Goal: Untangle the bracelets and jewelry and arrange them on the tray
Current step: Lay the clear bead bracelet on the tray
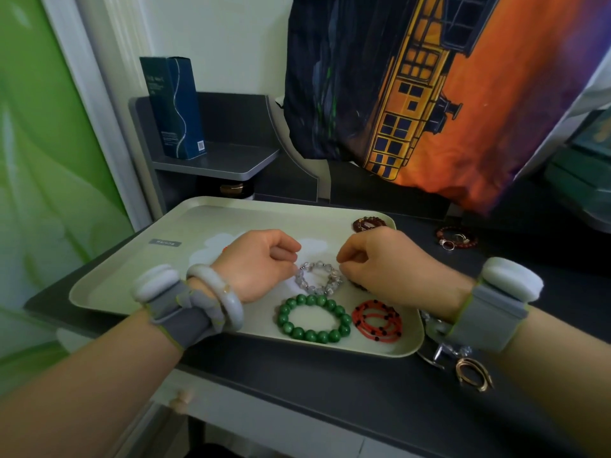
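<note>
Two hands work a clear-bead bracelet (318, 277) at the middle of a pale green tray (139, 285) that sits on a dark table (314, 385). The left hand (261, 264) has its fingers curled, the tips meeting the bracelet's left edge in what looks like a pinch; the right hand (377, 262) mirrors it, fingers curled and nipping the right edge. The loop lies flat on the tray between them.

Nearer the front rim, a green bead bracelet (313, 319) lies open in a neat ring, and just beside it to the right a red coiled bracelet (377, 320) with dark beads. A brown bead bracelet (368, 223) rests at the tray's far right corner. Off the tray, a red bead strand with rings (456, 238) waits on the table beyond, and a tangle of gold and silver pieces (463, 365) lies under the right wrist.

The clear beads are likely light, hard and smooth, strung on a cord that gives; glass or crystal could chip if dropped. A hold on single beads at opposite sides, as here, seems the sound way to spread the loop round without straining the cord. The metal tangle will probably need finer fingertip work.
</note>
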A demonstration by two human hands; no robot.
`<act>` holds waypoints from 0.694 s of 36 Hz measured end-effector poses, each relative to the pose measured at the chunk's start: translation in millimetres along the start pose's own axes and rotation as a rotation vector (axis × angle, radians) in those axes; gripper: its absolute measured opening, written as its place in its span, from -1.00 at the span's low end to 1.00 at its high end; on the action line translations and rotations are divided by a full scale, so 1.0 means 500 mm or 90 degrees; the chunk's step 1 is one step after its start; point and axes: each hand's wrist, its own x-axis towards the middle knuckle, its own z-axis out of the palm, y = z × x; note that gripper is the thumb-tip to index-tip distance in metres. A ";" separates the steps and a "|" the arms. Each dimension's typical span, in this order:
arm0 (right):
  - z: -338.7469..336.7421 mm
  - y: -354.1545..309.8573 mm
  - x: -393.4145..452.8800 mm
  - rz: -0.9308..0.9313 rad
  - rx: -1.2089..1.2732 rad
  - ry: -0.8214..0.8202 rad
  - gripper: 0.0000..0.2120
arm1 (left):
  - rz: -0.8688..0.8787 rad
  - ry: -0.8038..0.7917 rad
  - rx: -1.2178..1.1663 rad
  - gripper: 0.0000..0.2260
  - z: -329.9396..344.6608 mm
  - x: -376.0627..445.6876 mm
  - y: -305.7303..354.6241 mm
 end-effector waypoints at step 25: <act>0.014 -0.008 -0.015 -0.047 -0.059 -0.056 -0.79 | -0.001 -0.047 0.027 -0.76 0.008 -0.012 0.013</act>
